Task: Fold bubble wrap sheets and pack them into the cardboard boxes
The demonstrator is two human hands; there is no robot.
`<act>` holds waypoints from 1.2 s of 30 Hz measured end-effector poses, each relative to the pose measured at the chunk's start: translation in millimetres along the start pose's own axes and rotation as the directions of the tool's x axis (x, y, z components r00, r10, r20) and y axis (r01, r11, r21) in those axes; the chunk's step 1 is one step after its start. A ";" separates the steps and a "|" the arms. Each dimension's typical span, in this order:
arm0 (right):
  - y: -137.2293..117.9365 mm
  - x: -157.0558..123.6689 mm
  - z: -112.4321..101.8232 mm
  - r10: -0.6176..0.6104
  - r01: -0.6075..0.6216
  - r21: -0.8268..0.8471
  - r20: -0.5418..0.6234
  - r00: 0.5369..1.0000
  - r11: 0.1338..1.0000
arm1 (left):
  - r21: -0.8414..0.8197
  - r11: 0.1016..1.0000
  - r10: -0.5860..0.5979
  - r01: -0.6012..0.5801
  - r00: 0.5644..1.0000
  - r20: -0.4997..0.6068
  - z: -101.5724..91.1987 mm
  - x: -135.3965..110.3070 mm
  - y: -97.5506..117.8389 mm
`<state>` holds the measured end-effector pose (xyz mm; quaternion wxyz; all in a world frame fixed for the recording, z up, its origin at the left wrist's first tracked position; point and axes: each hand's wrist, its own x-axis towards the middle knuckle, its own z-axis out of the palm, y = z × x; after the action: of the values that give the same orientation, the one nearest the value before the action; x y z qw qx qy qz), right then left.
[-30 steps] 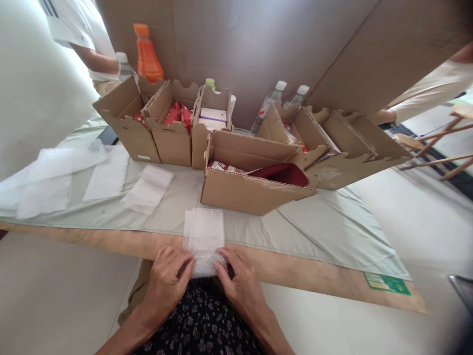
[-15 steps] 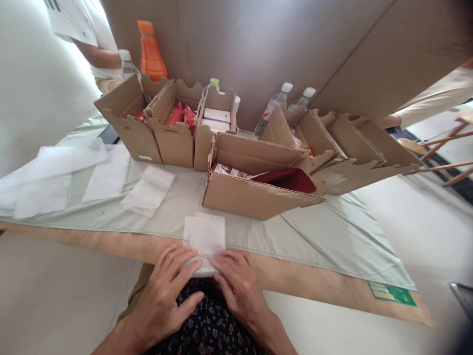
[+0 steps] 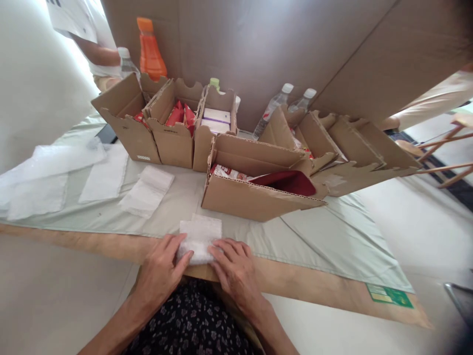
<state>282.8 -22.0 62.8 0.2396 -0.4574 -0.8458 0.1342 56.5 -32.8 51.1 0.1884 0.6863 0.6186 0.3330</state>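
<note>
Folding in hand: left hand [image 3: 162,270] and right hand [image 3: 233,267], fingers spread flat, press the wrap [image 3: 201,231] at its near edge; next move calls for even pressure.

A pale green cloth [image 3: 332,236] is covering the wooden desk [image 3: 314,287]. Open cardboard boxes [image 3: 251,199] are sitting on it, white sheets [image 3: 105,177] are lying to the left, and a folded white pad [image 3: 201,232] is resting at the front edge.
</note>
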 end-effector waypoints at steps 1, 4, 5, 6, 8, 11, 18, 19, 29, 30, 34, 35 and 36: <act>2.1 3.8 1.3 0.039 -0.038 0.041 -0.020 0.999 0.998 | -0.068 0.993 -0.093 0.091 0.995 -0.027 -3.6 -4.7 -1.8; 3.2 9.9 3.4 0.169 -0.154 0.190 -0.062 0.984 0.970 | -0.373 0.839 -0.386 0.396 0.916 0.106 -12.7 -19.6 -6.1; 0.8 10.0 3.3 0.196 -0.177 0.236 -0.062 0.979 0.955 | -0.465 0.743 -0.430 0.481 0.876 0.219 -13.9 -23.0 -5.4; -2.9 9.3 2.5 0.209 -0.185 0.282 -0.059 0.976 0.941 | -0.546 0.641 -0.430 0.540 0.842 0.326 -13.9 -24.9 -3.0; -13.3 6.6 -0.4 0.203 -0.178 0.374 -0.028 0.979 0.910 | -0.678 0.453 -0.344 0.579 0.815 0.466 -10.6 -24.2 6.5; -28.3 1.6 -6.0 0.170 -0.181 0.477 0.067 0.983 0.860 | -0.804 0.253 -0.199 0.538 0.842 0.501 -1.4 -16.4 25.1; -21.1 -15.4 -2.1 0.315 -0.260 0.388 -0.084 0.945 0.884 | -0.838 0.237 -0.336 0.492 0.851 0.404 14.8 -14.6 31.5; -18.8 -17.6 -2.1 0.329 -0.272 0.425 -0.066 0.942 0.864 | -0.832 0.250 -0.332 0.495 0.851 0.407 16.6 -16.6 28.4; -19.2 -15.8 -8.9 0.206 -0.179 0.599 0.023 0.978 0.781 | -0.819 0.325 -0.326 0.472 0.869 0.372 22.1 -16.0 21.6; -17.7 -14.7 -11.7 0.206 -0.180 0.598 0.026 0.978 0.781 | -0.816 0.303 -0.333 0.493 0.857 0.394 19.8 -13.6 24.3; -8.1 -7.5 -39.2 0.146 -0.145 0.568 0.045 0.988 0.810 | -0.798 0.283 -0.285 0.532 0.841 0.460 14.0 -4.1 29.3; -4.4 -5.5 -51.2 0.116 -0.114 0.540 0.030 0.993 0.834 | -0.799 0.289 -0.269 0.527 0.846 0.461 13.4 -1.2 27.7; 0.1 -3.9 -65.4 0.108 -0.090 0.474 -0.011 0.994 0.876 | -0.804 0.302 -0.261 0.512 0.856 0.447 13.0 2.1 24.8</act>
<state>319.2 -24.7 117.2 0.3521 -0.4302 -0.7586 0.3399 83.4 -32.8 59.0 0.6728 0.3356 0.4585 0.4738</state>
